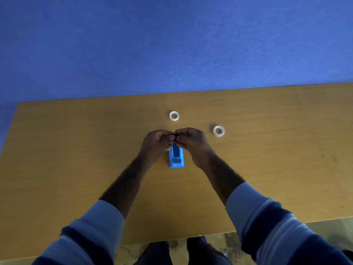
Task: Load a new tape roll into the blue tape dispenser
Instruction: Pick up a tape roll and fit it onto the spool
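Striped blue-and-grey sleeves (pixel 267 222) are seen nearest the lens, above a wide tan wooden table (pixel 76 159). Left hand (pixel 155 143) and right hand (pixel 193 143) are curled closed, fingertips pinched together on a small dark piece (pixel 173 136), unidentifiable, over the far end of the blue plastic tape dispenser (pixel 176 157). Two clear tape rolls (pixel 174 115) (pixel 218 131) lie flat beyond, well apart.

Blue plastic tape dispenser (pixel 176 157): no readable text or brand.
White tape rolls (pixel 174 115), at 12 and 2 o'clock: no labels or numbers legible.
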Available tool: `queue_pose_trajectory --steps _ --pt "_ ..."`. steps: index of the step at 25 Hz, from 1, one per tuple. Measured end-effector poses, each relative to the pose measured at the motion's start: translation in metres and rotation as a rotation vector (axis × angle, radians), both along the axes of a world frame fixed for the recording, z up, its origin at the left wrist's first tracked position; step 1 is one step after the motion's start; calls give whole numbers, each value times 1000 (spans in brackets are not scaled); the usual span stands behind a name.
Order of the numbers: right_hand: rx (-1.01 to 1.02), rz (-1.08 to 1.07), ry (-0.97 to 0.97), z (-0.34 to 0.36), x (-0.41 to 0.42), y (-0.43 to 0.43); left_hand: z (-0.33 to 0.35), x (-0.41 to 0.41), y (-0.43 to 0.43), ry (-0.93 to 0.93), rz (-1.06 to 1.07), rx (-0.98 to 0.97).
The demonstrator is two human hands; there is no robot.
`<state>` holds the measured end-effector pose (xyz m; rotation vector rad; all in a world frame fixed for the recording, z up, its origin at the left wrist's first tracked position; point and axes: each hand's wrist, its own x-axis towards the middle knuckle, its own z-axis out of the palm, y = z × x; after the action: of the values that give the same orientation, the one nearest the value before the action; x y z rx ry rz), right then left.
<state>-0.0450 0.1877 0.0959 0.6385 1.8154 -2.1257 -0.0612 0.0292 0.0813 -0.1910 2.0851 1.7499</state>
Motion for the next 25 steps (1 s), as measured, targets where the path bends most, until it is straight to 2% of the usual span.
queue_pose_trajectory --steps 10,12,14,16,18,19,21,25 --pt "42 55 38 4 12 10 12 19 3 -15 14 -33" --pt "214 41 58 1 3 21 15 22 5 8 34 -66" --pt "581 32 81 -4 -11 45 17 25 6 28 44 -91" --pt "969 135 71 -10 -20 74 20 27 6 37 45 -95" --pt "1243 305 10 -18 -22 100 22 29 4 53 46 -103" --pt "1323 376 -33 -21 -23 108 23 29 3 64 48 -114" --pt "1335 421 -112 -27 -25 118 25 29 0 84 52 -139" --pt "1295 336 -160 -32 -30 115 25 27 -7 87 61 -174"
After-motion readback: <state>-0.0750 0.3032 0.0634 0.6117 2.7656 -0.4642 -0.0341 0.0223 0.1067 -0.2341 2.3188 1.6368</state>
